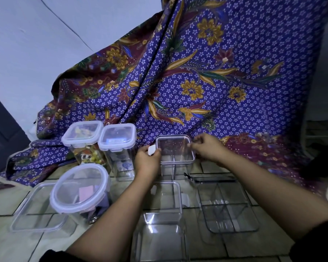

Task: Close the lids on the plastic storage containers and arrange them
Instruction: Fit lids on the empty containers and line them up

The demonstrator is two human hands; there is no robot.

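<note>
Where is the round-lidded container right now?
In the head view, the round-lidded container stands left of the left hand, in front of two closed square-lidded containers.

Up top, a pale wall (36,44) fills the left of the view, plain and bluish in dim, cool light, with a thin dark line running diagonally across it. Below it, at the left edge, a dark panelled door (2,127). Dominating the scene, a big patterned cloth (225,91) hangs in folds across the middle and right: purple with small white flowers, plus gold blooms, green leaves and maroon patches. Its lower edge spills onto the floor (4,241), which is light tile with dark grout lines. At far right, a shadowy, indistinct dark area.
</note>
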